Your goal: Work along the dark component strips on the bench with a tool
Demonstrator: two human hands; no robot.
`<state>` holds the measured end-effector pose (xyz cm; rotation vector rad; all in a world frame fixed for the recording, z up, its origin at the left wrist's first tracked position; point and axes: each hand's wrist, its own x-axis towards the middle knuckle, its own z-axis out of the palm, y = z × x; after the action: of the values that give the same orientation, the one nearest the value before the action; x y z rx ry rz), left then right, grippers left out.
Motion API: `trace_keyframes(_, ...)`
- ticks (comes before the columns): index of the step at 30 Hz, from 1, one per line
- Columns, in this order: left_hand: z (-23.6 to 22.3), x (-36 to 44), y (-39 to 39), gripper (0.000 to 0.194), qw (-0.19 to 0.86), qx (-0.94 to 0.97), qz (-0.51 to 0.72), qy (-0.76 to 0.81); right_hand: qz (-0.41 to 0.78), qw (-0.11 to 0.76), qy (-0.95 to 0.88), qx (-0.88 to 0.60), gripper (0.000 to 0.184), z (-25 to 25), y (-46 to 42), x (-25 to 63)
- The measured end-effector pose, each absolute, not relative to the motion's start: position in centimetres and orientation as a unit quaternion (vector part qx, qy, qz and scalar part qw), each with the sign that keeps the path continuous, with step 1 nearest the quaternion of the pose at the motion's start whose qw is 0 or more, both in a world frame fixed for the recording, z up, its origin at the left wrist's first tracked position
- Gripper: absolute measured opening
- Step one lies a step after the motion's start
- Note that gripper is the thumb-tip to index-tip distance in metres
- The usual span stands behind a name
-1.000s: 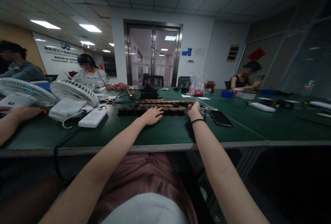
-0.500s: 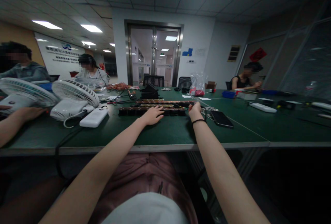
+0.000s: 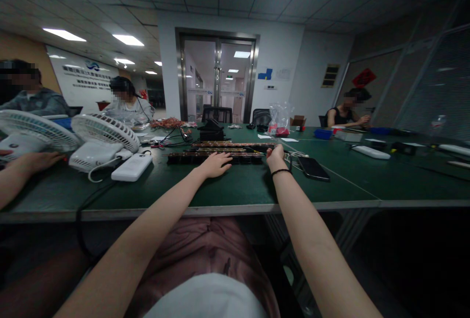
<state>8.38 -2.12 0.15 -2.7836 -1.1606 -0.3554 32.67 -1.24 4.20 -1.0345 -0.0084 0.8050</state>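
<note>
On the green table lies a set of long thin copper-and-dark strips [image 3: 238, 145], set side by side in a black slotted holder [image 3: 176, 159]. My left hand [image 3: 216, 165] rests palm down at the near side of the holder, its fingers outstretched towards the strips. At the strips' right end is my right hand [image 3: 275, 156], with its fingers curled closed. A dark thin thing shows close to those fingers, too small and dim to name. A black cord hangs beside the right wrist, which wears a dark band.
A phone [image 3: 313, 168] and white cable [image 3: 295, 154] lie to the right. Leftward are a white power bank [image 3: 132, 167], two white fans [image 3: 105, 136] and another person's hand [image 3: 44, 160]. A black box [image 3: 212, 132] stands behind the strips. Several people sit around the table.
</note>
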Motion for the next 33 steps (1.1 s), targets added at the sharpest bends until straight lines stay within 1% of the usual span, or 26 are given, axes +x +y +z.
trace_keyframes(5,0.1,8.3,-2.0,0.051,0.057,-0.912,-0.131,-0.384,0.377,0.790,-0.007,-0.484,0.016,4.1,-1.2,32.8)
trace_keyframes(14,0.1,8.3,-2.1,0.049,0.059,-0.910,-0.117,-0.394,0.375,0.789,-0.010,-0.487,0.017,4.6,-1.9,32.4)
trace_keyframes(22,0.0,8.3,-2.0,0.057,0.074,-0.895,-0.143,-0.415,0.374,0.788,-0.007,-0.489,0.016,4.6,-2.0,32.3)
trace_keyframes(33,-0.8,8.1,-0.9,0.061,0.086,-0.881,-0.162,-0.435,0.375,0.784,-0.011,-0.495,0.015,4.1,-1.2,32.8)
